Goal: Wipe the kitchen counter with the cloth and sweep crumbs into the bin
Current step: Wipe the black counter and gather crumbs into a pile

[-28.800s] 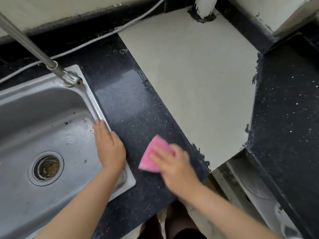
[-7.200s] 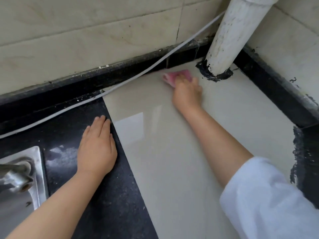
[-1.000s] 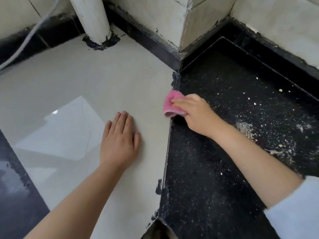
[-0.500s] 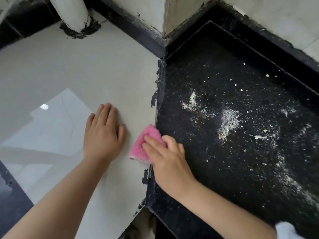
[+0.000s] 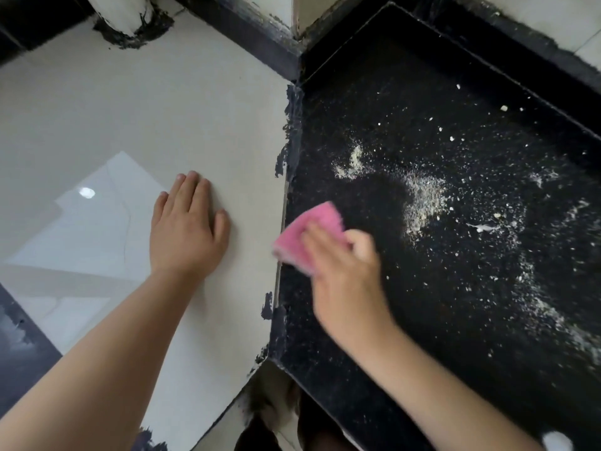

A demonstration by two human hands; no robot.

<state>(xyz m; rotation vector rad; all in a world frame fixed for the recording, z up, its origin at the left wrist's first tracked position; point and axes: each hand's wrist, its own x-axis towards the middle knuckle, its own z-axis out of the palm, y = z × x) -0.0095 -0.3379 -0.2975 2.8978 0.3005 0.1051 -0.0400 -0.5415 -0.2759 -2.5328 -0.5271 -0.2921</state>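
A pink cloth lies on the black speckled counter, just right of the seam with the cream tile surface. My right hand presses on the cloth with fingers laid over its near half; the hand is motion-blurred. Pale crumbs and dust are scattered across the black counter to the right of the cloth, with a denser patch in the middle. My left hand rests flat, fingers straight, on the cream tile to the left of the seam.
A white pipe rises from the cream tile at the back left, ringed with dark sealant. Black upstands and tiled walls close off the back. The counter's front corner drops off near the bottom centre.
My right hand has slid the cloth from the cream tile's edge rightward onto the black counter. My left hand stays flat on the tile. The camera has shifted slightly.
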